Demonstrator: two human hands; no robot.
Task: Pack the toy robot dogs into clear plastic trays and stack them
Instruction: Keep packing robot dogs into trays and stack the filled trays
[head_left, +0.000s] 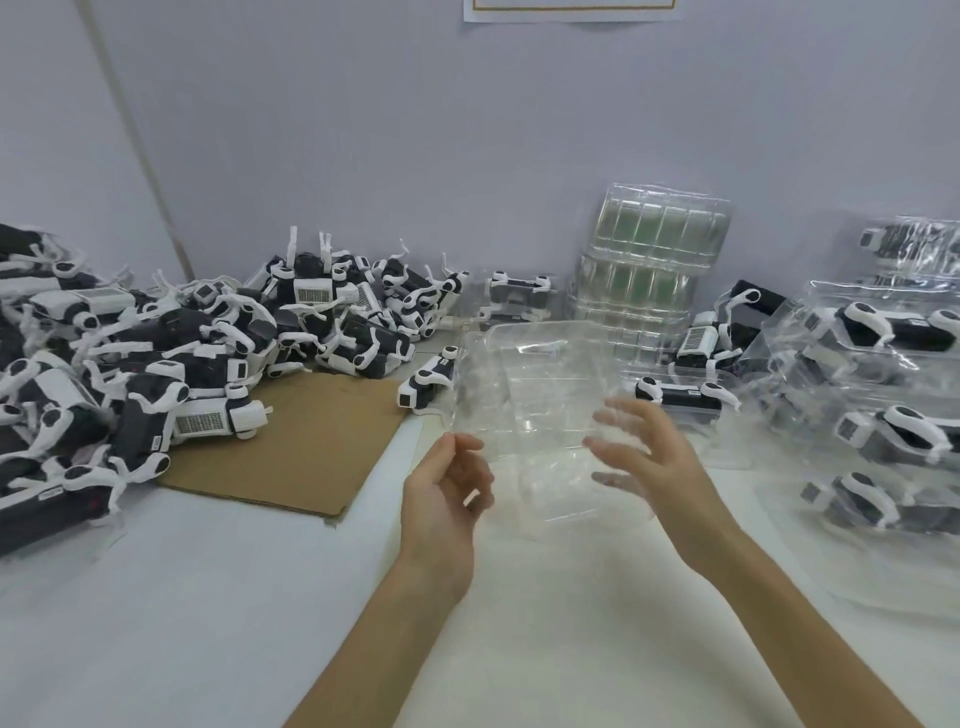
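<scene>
Right now the empty tray (530, 395) hangs above the table (208, 597), the left hand (447, 499) pinching its near-left edge and the right hand (649, 457) splayed wide against its side; I'd set it flat, cavity up, before fetching a dog (426, 387).

Bare table (208, 613) lies between dog pile (156, 364) and packed trays (883, 415).

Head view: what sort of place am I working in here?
Probably a toy factory's packing bench: a heap of loose toy robot dogs on the left, a stack of empty clear trays against the wall, packed trays piled on the right.
</scene>
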